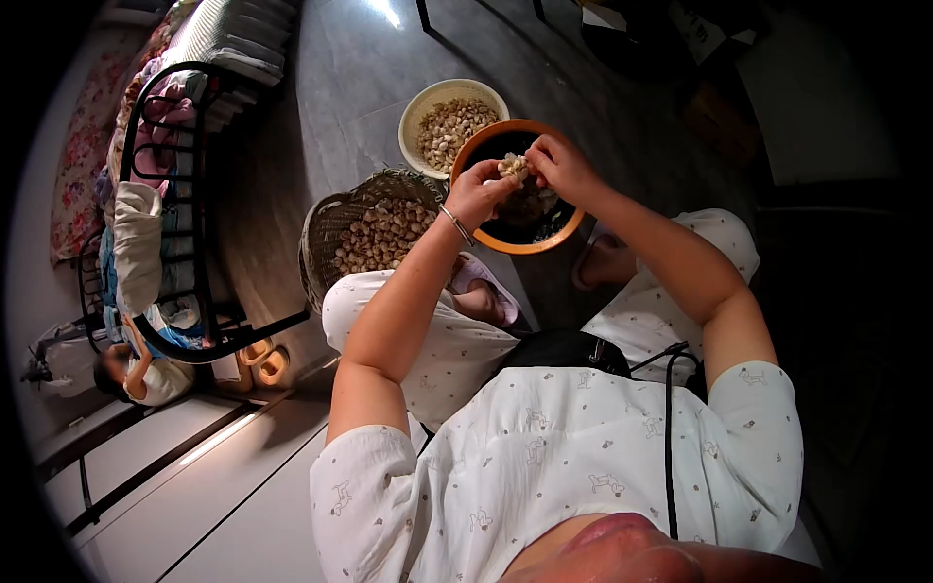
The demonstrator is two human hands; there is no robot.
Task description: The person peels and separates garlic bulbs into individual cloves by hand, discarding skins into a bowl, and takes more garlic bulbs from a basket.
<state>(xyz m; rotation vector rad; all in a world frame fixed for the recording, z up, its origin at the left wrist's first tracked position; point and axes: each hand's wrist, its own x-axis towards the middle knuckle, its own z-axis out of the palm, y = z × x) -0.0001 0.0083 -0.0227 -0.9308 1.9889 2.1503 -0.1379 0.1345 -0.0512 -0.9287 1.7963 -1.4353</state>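
My left hand (475, 194), with a bracelet on its wrist, is closed around a pale garlic bulb (513, 168). The fingers of my right hand (562, 167) pinch at the bulb's right side. Both hands are above a dark basin with an orange rim (530, 248), where papery skins lie partly hidden beneath them. Touching or close behind the basin, a cream bowl (405, 136) holds separated garlic cloves (452, 127). To the left, a wicker basket (311, 248) is filled with whole garlic bulbs (379, 238).
My knees flank the basin, and my slippered feet (483, 299) rest on the grey floor (350, 87). A black metal bed frame (201, 204) with bedding stands left, near tan slippers (272, 364). Another person (160, 379) is at far left. Dark boxes sit at upper right.
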